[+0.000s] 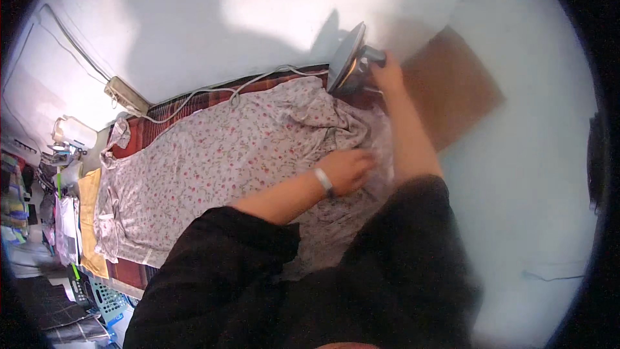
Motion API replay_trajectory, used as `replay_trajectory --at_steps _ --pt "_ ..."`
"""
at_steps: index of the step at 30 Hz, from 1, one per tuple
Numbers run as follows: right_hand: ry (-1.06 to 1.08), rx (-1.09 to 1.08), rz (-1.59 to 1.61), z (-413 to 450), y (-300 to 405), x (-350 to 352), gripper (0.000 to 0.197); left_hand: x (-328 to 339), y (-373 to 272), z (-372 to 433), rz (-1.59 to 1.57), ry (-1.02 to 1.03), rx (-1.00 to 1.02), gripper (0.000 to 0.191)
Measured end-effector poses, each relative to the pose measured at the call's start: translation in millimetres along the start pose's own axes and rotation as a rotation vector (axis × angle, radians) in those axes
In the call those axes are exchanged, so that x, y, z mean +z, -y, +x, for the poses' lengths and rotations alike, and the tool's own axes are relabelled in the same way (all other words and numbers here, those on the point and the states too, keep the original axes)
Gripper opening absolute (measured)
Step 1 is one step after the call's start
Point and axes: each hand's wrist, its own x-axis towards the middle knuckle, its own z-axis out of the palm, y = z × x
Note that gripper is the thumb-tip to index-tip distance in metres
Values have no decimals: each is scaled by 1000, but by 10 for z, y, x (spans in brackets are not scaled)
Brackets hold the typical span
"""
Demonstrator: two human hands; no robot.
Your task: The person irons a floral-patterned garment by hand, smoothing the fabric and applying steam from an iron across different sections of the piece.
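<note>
My right hand (387, 72) grips the handle of a clothes iron (351, 60) at the far right end of the ironing surface. The iron is tilted up, its soleplate turned towards the wall; whether its heel rests on the surface I cannot tell. A pale floral-print garment (232, 150) with small red flowers is spread flat before me, bunched near its right end. My left hand (348, 172), with a white band at the wrist, lies over that rumpled part. Its fingers are blurred, so whether they pinch the fabric is unclear.
A red plaid cloth (138, 138) lies beneath the garment. The grey cord (213, 89) runs along the back edge towards an extension socket (127, 96). A folded yellow cloth (92, 223) lies at the left end. A perforated basket (107, 295) stands below left, and a brown panel (455, 87) right.
</note>
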Motion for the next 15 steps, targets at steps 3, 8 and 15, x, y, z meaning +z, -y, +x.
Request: replay_trajectory --at_steps 3,8,15 --pt "1 27 95 53 -177 -12 51 -458 -266 -673 6 61 -96 40" --pt "117 238 282 -518 364 -335 63 -949 -509 -2340 122 -26 -481 35" --pt "445 295 -517 -1820 84 -1221 47 -906 -1110 -3873 278 -37 -812 34"
